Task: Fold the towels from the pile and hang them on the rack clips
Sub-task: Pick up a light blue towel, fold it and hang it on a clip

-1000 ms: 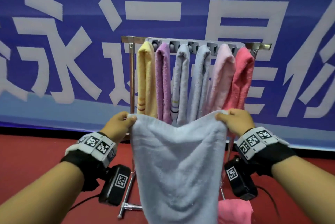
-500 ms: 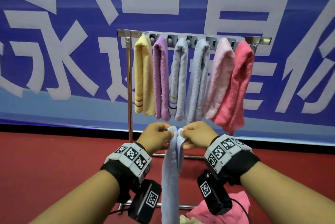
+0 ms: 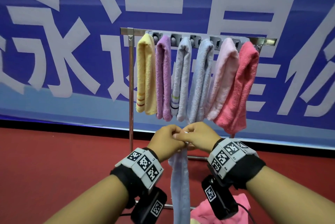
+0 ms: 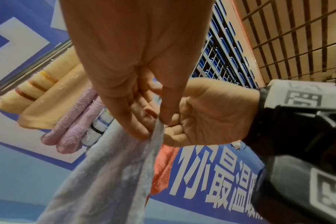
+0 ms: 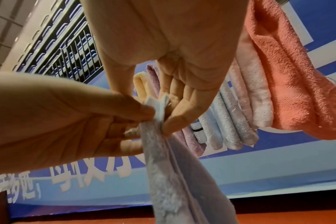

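Pale blue towel [image 3: 180, 183] hanging doubled below the rack [image 3: 197, 33]
Left hand [image 3: 165, 143] and right hand [image 3: 198, 137] are both pinching its top corners together.

Pale blue towel [image 3: 179, 178] between the hands; above them hang yellow [image 3: 146, 76] (striped hem), lilac [image 3: 163, 78], pink [image 3: 224, 80] and coral [image 3: 239, 89] towels.

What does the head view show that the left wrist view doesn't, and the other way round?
Only the head view shows the whole rack with six hung towels, including the pale pink towel, and the pink pile on the floor. Only the left wrist view shows blue seating overhead. Both show the left hand and right hand pinching the light blue towel.
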Demonstrator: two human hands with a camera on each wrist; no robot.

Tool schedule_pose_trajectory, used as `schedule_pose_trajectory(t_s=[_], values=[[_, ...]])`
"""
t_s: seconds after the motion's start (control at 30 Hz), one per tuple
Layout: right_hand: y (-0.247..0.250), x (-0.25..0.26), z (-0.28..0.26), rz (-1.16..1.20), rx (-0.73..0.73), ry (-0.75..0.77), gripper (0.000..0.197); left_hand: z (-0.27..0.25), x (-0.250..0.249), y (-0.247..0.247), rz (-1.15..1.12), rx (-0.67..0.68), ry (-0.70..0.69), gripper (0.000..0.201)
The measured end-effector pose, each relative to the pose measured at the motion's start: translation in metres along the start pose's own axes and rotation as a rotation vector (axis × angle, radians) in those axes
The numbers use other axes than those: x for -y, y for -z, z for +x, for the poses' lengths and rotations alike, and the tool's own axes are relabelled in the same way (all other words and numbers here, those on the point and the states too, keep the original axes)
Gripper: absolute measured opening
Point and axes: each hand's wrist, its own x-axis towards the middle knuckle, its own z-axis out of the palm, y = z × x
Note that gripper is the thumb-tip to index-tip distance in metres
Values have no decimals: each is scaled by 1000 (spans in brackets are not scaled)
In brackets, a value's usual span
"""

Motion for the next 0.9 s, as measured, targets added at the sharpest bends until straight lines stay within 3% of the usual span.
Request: schedule_pose_trajectory(t_s=[0.13,0.33,0.57,0.7,0.8,0.9], values=[[10,-3,-4,70,56,38,17,-3,0,9,-68,106,-4,40],[28,0,-2,-106,122,145,14,-3,16,32,198,-42,-62,38],[52,13,-9,-288,171,353,13,-3,40,29,463,133,-145,43],[62,19,-14,-243,192,391,12,6,49,13,542,179,-126,43],[70,27,-20,-227,125,427,16,14,60,5,712,243,-82,27],[86,29,-24,-215,14,413,14,17,61,14,634,176,-128,21]])
